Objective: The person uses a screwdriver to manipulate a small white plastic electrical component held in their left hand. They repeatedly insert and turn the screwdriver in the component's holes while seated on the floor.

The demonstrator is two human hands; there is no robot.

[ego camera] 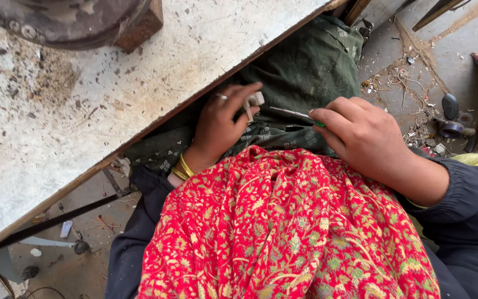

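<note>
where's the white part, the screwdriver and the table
white part [254, 100], head view, on its blocky top
screwdriver [291, 113], head view, mid metal shaft
table [139, 83], head view, bare scratched top

We have one head-worn view, looking steeply down and close onto the lap, between the scuffed white wooden worktable [84, 111] and the littered grey concrete floor [416, 72].
</note>
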